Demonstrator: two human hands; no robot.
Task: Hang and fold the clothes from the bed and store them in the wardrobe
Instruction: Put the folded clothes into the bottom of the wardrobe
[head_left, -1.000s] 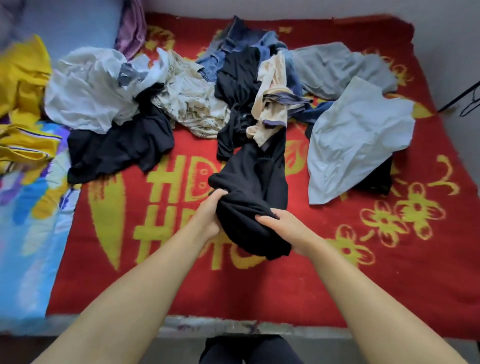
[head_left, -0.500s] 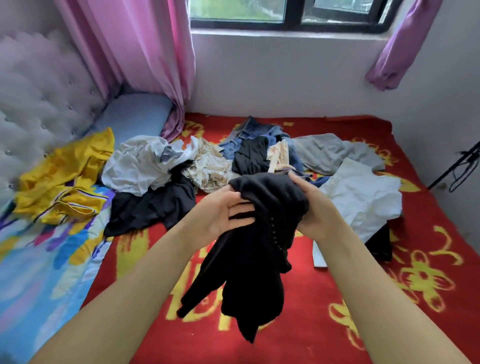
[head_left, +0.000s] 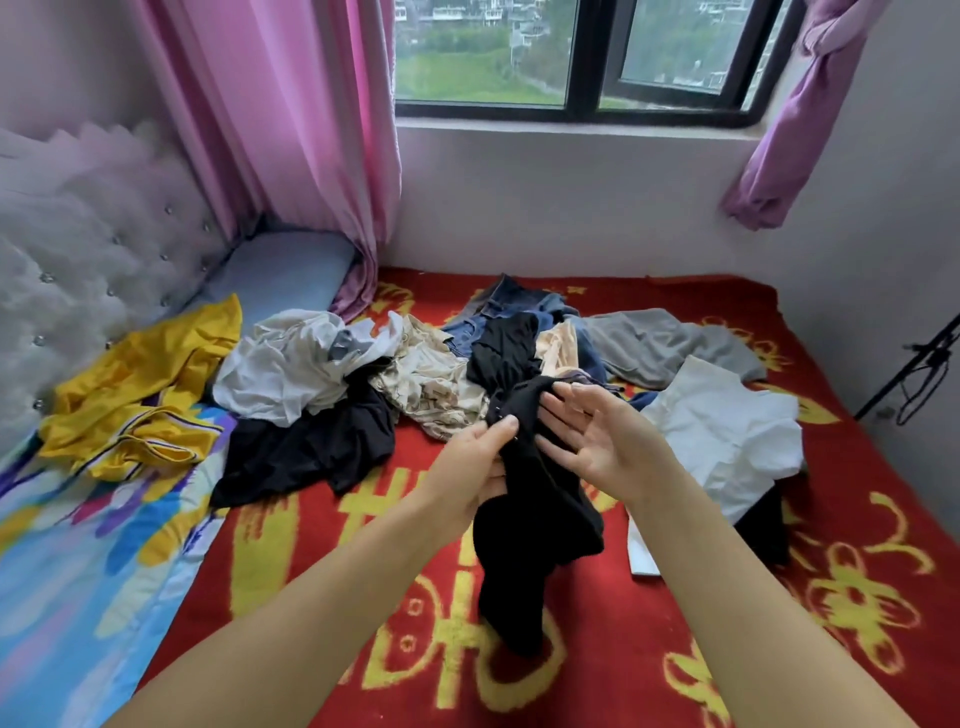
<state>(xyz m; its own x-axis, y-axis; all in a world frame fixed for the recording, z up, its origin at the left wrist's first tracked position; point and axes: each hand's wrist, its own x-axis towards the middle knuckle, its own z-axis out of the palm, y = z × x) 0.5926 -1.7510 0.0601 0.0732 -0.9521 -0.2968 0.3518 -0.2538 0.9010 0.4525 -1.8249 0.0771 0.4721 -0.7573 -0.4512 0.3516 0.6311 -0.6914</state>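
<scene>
A black garment (head_left: 535, 519) hangs bunched above the red blanket (head_left: 779, 623) in the middle of the view. My left hand (head_left: 475, 462) pinches its edge between thumb and fingers. My right hand (head_left: 597, 436) is spread, palm toward me, with straight fingers touching the garment's top. Behind them lies the pile of clothes: a yellow garment (head_left: 140, 384), a white shirt (head_left: 291, 364), a black top (head_left: 311, 447), a beige patterned piece (head_left: 431, 379), jeans (head_left: 509, 312), a grey garment (head_left: 660, 343) and a pale white shirt (head_left: 722, 436).
A tufted white headboard (head_left: 78, 249) and a blue pillow (head_left: 280, 270) stand at the left. Pink curtains (head_left: 291, 130) and a window (head_left: 571, 52) are behind the bed. A black hanger stand (head_left: 919, 374) leans by the right wall. A colourful sheet (head_left: 67, 571) covers the bed's left side.
The garment was lifted off the bed and my view tilted up toward the window. My right hand has let go its grip and spread; my left has shifted to pinch the edge.
</scene>
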